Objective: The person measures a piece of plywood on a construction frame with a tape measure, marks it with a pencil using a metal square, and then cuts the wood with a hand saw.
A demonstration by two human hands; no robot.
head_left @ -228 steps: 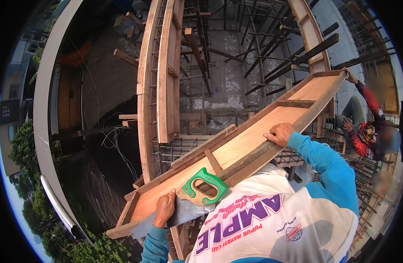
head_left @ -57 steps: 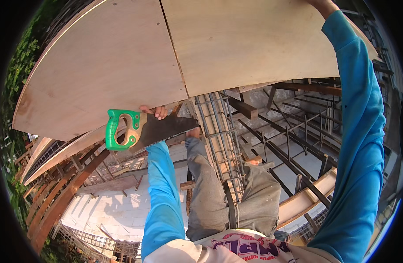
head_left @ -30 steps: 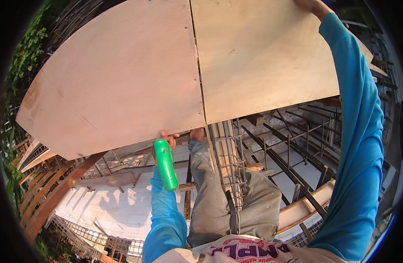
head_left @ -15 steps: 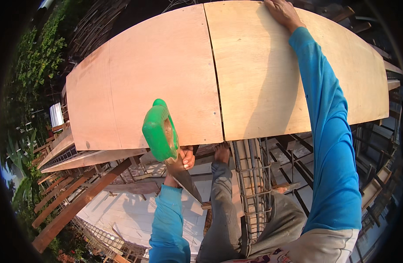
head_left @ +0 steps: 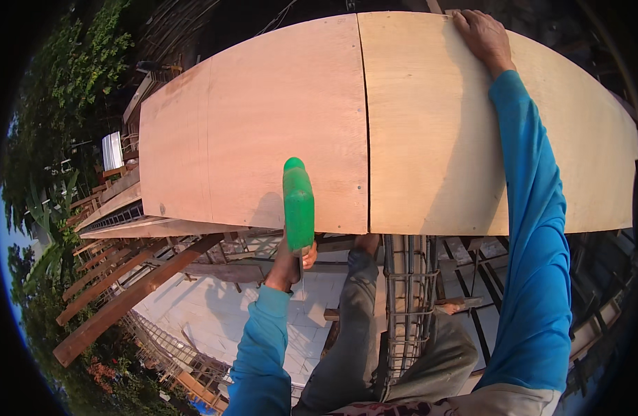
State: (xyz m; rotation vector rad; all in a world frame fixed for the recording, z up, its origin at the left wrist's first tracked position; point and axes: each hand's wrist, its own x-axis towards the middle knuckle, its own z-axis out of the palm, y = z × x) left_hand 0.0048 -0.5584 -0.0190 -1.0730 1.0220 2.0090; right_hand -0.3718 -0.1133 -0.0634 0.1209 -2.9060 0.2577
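My left hand [head_left: 296,259] is closed on a hand saw with a green handle [head_left: 299,204], just below the handle. The saw is seen nearly edge-on, its handle up and its thin blade pointing down toward me. Behind it lies a pinkish plywood sheet [head_left: 263,118]. A paler plywood sheet [head_left: 416,125] lies beside it on the right, with a narrow dark gap between the two. At the far edge of the paler sheet, my right hand [head_left: 487,40] grips the rim, fingertips partly hidden.
Below the sheets, a tied rebar cage [head_left: 409,298] runs between my legs. Wooden beams [head_left: 135,305] stick out at the left over a white block surface [head_left: 208,319] lower down. More timber and dark bars lie at the right. Green trees [head_left: 62,90] stand far left.
The saw has turned from showing its handle opening to nearly edge-on. The whole view has shifted, so the sheets sit farther right. My right hand still holds the far edge.
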